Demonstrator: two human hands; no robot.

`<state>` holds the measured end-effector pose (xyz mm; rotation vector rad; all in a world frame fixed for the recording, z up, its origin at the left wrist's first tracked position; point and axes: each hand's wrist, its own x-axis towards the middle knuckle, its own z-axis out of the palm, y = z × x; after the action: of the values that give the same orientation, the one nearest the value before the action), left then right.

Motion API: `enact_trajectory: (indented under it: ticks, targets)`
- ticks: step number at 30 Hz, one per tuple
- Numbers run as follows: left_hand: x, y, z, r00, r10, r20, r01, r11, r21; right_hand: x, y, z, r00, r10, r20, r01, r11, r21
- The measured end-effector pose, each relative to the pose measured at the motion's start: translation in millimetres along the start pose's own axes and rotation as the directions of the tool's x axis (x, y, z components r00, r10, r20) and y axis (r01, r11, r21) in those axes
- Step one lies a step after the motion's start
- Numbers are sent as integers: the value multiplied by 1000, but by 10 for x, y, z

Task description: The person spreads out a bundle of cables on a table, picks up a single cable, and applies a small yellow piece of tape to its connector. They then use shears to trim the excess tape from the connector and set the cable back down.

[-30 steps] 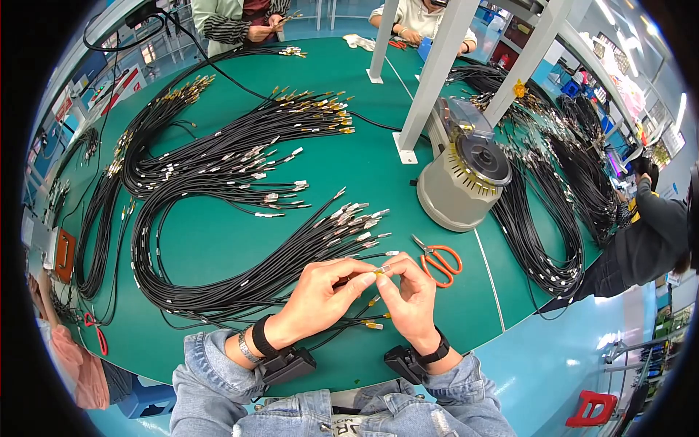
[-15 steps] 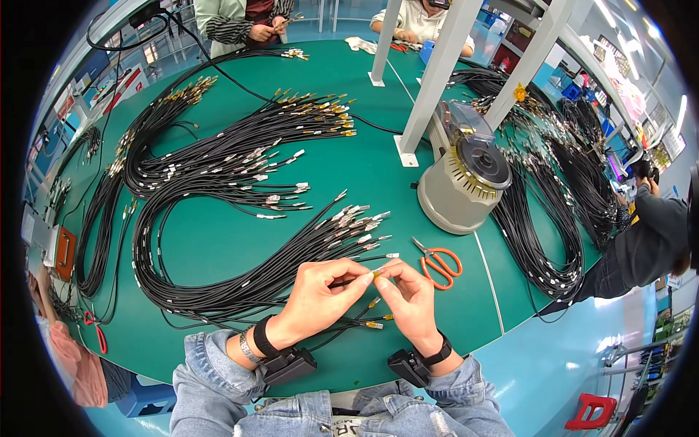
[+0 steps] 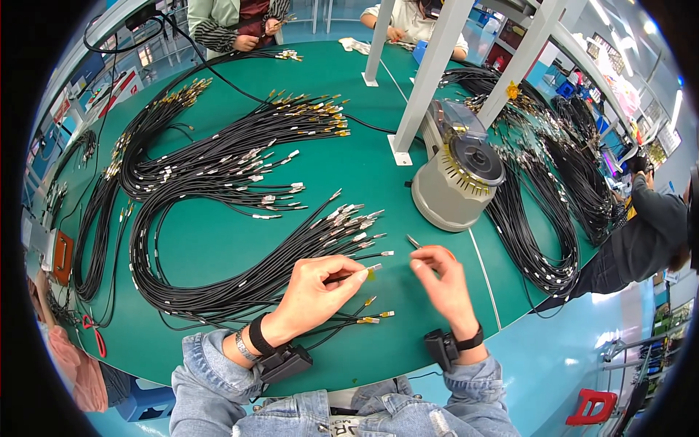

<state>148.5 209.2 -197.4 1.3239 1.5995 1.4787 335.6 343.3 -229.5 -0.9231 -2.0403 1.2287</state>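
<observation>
My left hand (image 3: 317, 291) is closed in a pinch on a black cable, whose pale, tagged end (image 3: 374, 268) pokes out past the thumb and forefinger. A bit of yellow shows beside that end. Over a pair of orange-handled scissors (image 3: 413, 241) hovers my right hand (image 3: 447, 285), thumb and fingers apart. It covers most of the handles, and I cannot tell whether it touches them. Left of my hands lies a thick bundle of black cables (image 3: 218, 290) with white-tagged ends. Several yellow-tipped cable ends (image 3: 369, 320) lie just below my left hand.
More cable bundles (image 3: 291, 116) curve across the green table (image 3: 378, 167). A grey round machine (image 3: 451, 197) stands beyond my right hand, next to white metal posts (image 3: 431, 80). Red scissors (image 3: 95, 336) lie at the left edge. Other people work at the far side and right.
My right hand has let go of the cable end and moved right, over the orange-handled scissors. My left hand keeps its pinch on the cable.
</observation>
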Motion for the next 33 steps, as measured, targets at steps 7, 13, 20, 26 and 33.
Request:
enact_trajectory:
  ticks: [7,13,20,26,33]
  targets:
    - [6,-11,-7,998,53,44,-55,997,59,30,217,-327,992,116,-58,-120,990,-73]
    - [9,-37,-8,998,53,38,-55,998,33,25,293,-334,973,-220,-65,140,795,-591]
    - [-14,-61,-36,997,-68,42,70,996,-58,43,159,-338,949,-298,102,278,641,-715]
    - [-12,-36,-50,990,-78,116,85,995,-56,119,232,-350,952,-220,212,305,663,-683]
    - [-76,-77,-41,994,-32,103,40,997,-73,99,-77,-533,979,83,186,-53,985,-162]
